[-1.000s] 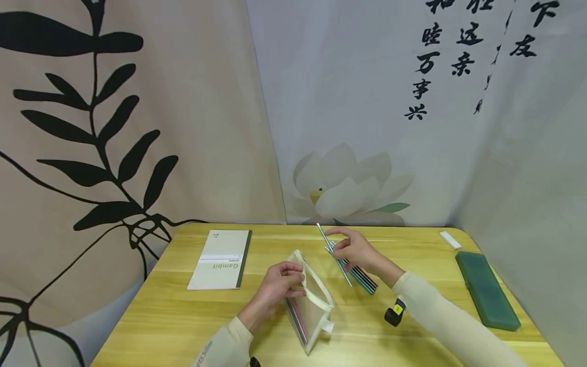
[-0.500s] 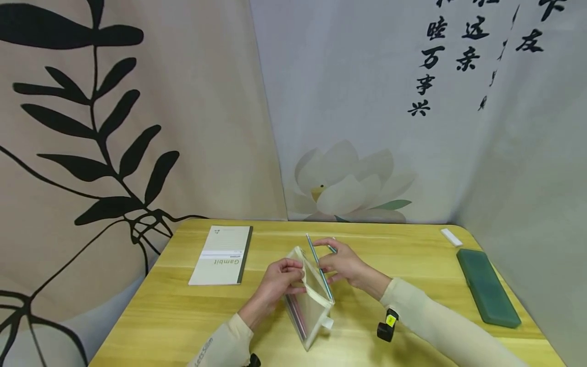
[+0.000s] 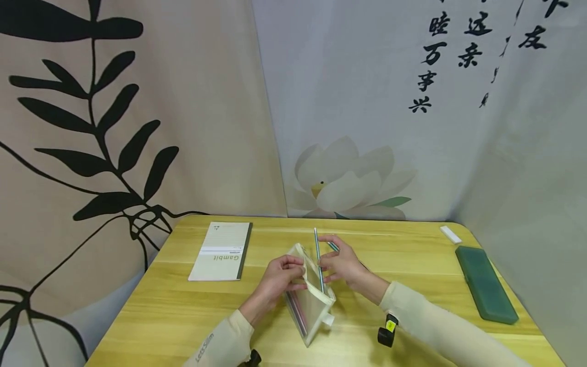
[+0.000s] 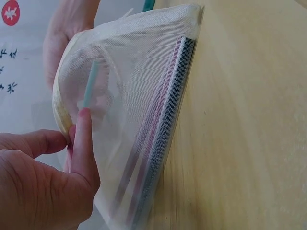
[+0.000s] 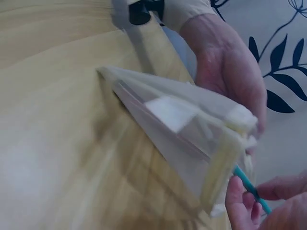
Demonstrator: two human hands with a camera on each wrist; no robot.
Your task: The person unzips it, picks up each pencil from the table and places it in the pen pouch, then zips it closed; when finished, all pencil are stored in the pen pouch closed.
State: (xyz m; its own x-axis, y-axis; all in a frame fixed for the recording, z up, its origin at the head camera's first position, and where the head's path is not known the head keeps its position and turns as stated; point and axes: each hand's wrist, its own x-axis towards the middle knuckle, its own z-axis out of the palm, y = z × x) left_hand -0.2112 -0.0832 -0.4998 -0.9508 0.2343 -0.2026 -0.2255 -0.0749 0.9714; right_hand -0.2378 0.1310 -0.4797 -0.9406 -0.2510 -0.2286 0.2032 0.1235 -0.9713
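A cream mesh zip pouch (image 3: 319, 309) stands tilted on the table with its mouth apart. My left hand (image 3: 279, 279) pinches the pouch's rim between thumb and fingers. Several pencils (image 4: 156, 129), dark and pinkish, lie along the bottom inside it, seen through the mesh. In my right hand (image 3: 343, 263) is a teal pencil (image 3: 317, 243), pinched by the fingers, its lower end inside the pouch mouth. The right wrist view has the same pencil (image 5: 246, 181) entering past the rim. More pencils (image 3: 333, 246) lie on the table, mostly hidden behind the right hand.
A white notebook (image 3: 219, 255) with a dark spine lies at the back left of the wooden table (image 3: 165, 316). On the right are a dark green case (image 3: 487, 285) and a small white block (image 3: 451, 234). Printed curtains hang behind the table.
My right hand has lifted the teal pencil off the pile and moved it left to the pouch, where its lower end has gone into the mouth. The left hand keeps its hold.
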